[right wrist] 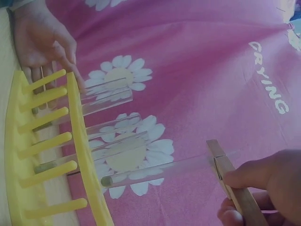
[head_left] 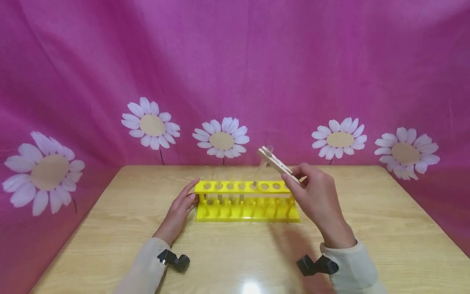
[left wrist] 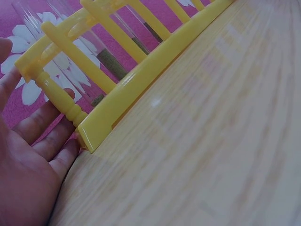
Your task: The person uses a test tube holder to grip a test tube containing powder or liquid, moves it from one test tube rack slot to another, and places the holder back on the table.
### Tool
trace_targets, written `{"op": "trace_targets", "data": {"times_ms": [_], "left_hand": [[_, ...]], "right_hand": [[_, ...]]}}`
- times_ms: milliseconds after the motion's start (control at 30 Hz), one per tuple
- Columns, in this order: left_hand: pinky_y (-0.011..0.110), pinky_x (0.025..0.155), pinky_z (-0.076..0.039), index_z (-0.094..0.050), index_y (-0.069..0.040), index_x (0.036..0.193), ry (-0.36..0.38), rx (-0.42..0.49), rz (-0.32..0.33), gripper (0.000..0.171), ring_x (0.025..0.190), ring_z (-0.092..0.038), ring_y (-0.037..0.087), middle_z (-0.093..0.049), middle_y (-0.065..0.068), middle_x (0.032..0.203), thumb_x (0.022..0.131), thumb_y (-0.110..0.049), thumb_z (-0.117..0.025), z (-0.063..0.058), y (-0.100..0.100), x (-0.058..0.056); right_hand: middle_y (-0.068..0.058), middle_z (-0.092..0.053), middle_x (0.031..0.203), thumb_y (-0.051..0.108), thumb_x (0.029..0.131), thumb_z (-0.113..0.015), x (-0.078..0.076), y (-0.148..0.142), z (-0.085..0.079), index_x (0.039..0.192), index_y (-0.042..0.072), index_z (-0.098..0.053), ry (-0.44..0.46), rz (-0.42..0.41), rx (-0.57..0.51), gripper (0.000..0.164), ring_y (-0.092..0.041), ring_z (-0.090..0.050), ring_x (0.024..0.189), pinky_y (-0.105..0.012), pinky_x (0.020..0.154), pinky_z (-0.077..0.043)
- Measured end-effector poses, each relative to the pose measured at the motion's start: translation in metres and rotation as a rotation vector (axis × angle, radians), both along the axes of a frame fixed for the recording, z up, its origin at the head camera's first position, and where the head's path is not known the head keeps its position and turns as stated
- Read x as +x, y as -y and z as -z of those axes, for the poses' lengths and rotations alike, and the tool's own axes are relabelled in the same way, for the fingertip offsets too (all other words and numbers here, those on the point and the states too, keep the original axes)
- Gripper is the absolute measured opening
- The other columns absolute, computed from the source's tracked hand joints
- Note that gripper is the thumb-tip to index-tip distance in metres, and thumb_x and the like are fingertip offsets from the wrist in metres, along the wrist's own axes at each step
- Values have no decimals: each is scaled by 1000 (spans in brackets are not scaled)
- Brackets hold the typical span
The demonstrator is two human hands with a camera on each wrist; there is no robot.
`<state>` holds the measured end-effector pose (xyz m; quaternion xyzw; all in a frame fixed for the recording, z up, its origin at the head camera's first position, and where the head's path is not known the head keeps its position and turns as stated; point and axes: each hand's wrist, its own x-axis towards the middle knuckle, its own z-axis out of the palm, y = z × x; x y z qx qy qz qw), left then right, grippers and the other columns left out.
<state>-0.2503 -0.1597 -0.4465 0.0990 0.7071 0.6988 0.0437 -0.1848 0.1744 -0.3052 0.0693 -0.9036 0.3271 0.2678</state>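
A yellow test tube rack stands on the table, with several clear test tubes in its left holes and dark material at their bottoms. My left hand touches the rack's left end; in the left wrist view its fingers lie nearly straight against the end post. My right hand pinches a wooden test tube holder between thumb and fingers. Its jaws clasp another clear test tube near the mouth. That tube leans, its greenish-grey lower end right at a hole in the upper plate, beside the filled holes.
The wood-grain table extends around the rack. Behind and at the sides hangs a pink cloth printed with white daisies. Black wrist cameras sit on both cuffs.
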Motion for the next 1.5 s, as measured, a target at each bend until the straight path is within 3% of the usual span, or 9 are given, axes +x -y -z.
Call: {"op": "trace_targets", "data": {"times_ms": [633, 967, 1500], "left_hand": [[44, 115, -27, -36, -34, 148, -15, 10, 12, 47, 137, -36, 27, -26, 1, 156, 102, -35, -44, -3, -1, 2], [50, 116, -23, -32, -24, 151, -75, 89, 57, 49, 133, -37, 34, -28, 9, 154, 103, -24, -42, -3, 0, -1], [47, 115, -25, -34, -27, 150, -61, 84, 40, 49, 134, -37, 31, -27, 7, 155, 102, -27, -43, -1, -1, 2]], "right_hand": [[-8, -63, 77, 25, 87, -72, 0, -11, -3, 89, 6, -66, 64, 58, -9, 20, -21, -48, 59, -27, 42, -43], [-9, -63, 81, 27, 89, -70, -1, -15, -7, 94, 5, -67, 102, 61, 2, 23, -22, -48, 62, -27, 42, -42], [-9, -64, 82, 26, 89, -69, -2, -14, -5, 92, 6, -65, 159, 63, 30, 20, -22, -50, 65, -28, 46, -44]]}}
